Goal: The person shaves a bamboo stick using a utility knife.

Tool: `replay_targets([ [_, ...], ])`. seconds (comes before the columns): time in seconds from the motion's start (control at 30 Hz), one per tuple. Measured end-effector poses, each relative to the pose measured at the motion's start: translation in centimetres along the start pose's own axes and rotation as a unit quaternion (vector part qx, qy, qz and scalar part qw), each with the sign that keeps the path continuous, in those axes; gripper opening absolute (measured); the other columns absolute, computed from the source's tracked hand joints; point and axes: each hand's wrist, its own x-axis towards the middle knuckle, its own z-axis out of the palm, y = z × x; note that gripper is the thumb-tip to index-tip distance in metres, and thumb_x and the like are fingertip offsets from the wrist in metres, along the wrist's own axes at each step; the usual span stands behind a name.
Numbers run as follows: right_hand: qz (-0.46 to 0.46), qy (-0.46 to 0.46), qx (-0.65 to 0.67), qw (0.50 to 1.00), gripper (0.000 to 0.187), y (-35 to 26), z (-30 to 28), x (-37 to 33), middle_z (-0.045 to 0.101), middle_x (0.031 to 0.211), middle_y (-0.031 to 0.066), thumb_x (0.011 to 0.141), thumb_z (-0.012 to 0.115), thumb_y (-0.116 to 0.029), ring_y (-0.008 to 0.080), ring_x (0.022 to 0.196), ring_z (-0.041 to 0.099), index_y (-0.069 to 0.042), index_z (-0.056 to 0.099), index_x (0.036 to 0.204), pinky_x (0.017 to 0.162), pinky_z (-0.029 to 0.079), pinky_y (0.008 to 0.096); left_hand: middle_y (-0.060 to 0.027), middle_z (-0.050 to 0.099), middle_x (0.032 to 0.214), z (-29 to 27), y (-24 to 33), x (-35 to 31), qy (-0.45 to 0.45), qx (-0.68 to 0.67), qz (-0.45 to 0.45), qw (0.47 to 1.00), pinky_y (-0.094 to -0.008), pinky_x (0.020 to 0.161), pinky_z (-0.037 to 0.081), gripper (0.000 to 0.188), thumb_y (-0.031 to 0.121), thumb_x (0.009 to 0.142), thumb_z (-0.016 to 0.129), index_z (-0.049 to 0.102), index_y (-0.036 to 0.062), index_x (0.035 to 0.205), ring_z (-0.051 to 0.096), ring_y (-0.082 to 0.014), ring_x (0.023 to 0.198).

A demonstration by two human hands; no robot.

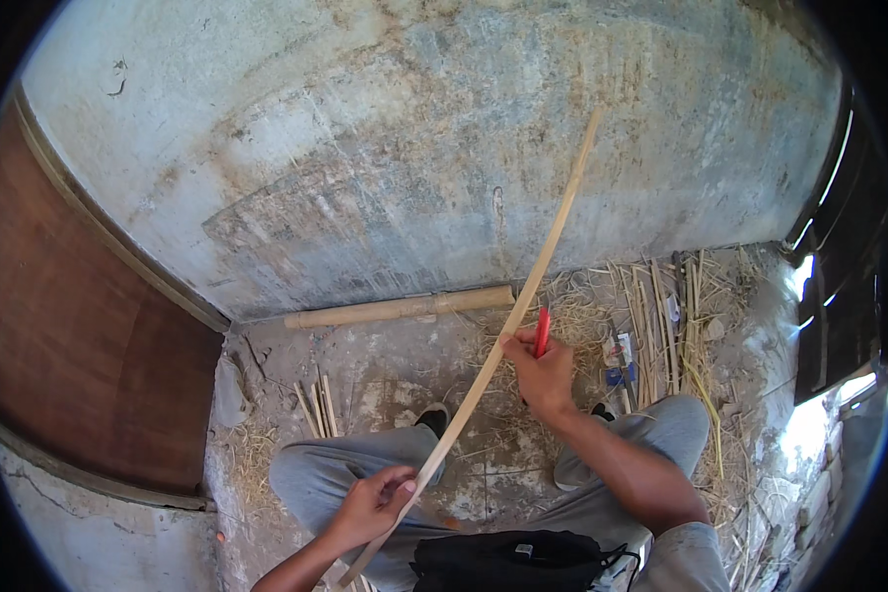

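Note:
A long, flat, pale bamboo strip [476,391] runs slantwise from my lap up toward the wall, bowing slightly along its length. Low on the strip, my left hand [377,501] grips it between thumb and fingers. My right hand [545,373] is closed around a slim red tool [542,331] that points upward. Its kind cannot be made out, since my fingers cover the lower part. The thumb side of that hand meets the strip near its middle. Beyond my hands, the strip's far end rises free in front of the wall.
A thick bamboo pole [405,308] lies along the wall's foot. Several thin strips [666,321] and pale shavings [572,306] litter the floor at right, beside a small blue-and-white packet [619,360]. More short sticks [318,407] lie by my left knee. A brown door panel [89,316] stands left.

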Motion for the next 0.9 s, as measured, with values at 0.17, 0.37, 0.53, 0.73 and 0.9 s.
replay_targets([
  [0.17,-0.034,-0.019,-0.028,0.999,0.023,0.4,0.7,-0.9,0.07,0.079,0.0059,0.091,0.071,-0.017,0.0074,0.071,0.061,0.005,0.069,0.098,0.063,0.048,0.0255,-0.0143,0.068,0.113,0.7,0.5,5.0,-0.003,0.022,0.103,0.994,-0.0337,0.087,0.053,0.041,0.023,0.101,0.059,0.05,-0.0015,0.132,0.067,-0.0194,0.1],
  [0.37,-0.049,-0.023,-0.039,0.998,0.022,0.3,0.9,-0.8,0.07,0.077,0.006,0.09,0.072,-0.015,0.0076,0.069,0.06,0.006,0.07,0.097,0.06,0.048,0.026,-0.0124,0.066,0.107,2.5,4.2,12.4,-0.129,-0.212,0.032,0.968,-0.0291,0.073,0.054,0.039,0.02,0.102,0.056,0.047,-0.0009,0.134,0.067,-0.0156,0.085],
  [0.53,-0.048,-0.093,-0.13,0.986,0.027,0.4,-0.2,0.0,0.069,0.077,0.0074,0.089,0.073,-0.02,0.0086,0.068,0.061,0.004,0.07,0.101,0.06,0.048,0.0269,-0.0067,0.062,0.086,3.4,4.4,13.8,-0.158,-0.243,0.036,0.956,-0.0235,0.054,0.048,0.029,0.022,0.104,0.05,0.053,0.0013,0.124,0.059,-0.0114,0.062],
  [0.73,-0.144,-0.062,-0.321,0.934,0.036,-2.5,-0.6,0.3,0.067,0.077,0.016,0.093,0.065,-0.031,0.0284,0.066,0.064,0.0,0.067,0.111,0.061,0.049,0.0398,0.0007,0.046,0.071,3.2,4.1,12.2,-0.124,-0.376,-0.051,0.917,-0.0218,0.042,0.031,0.023,0.019,0.105,0.048,0.056,0.0012,0.117,0.036,-0.0052,0.049],
  [0.9,-0.212,-0.089,-0.344,0.91,0.029,-3.5,-1.7,-0.3,0.066,0.077,0.0197,0.095,0.06,-0.026,0.0376,0.07,0.065,-0.003,0.067,0.11,0.062,0.05,0.0466,-0.0012,0.051,0.072,3.6,2.9,11.4,-0.11,-0.368,-0.05,0.922,-0.0221,0.042,0.035,0.022,0.019,0.106,0.046,0.057,0.0016,0.114,0.042,-0.0063,0.048],
])
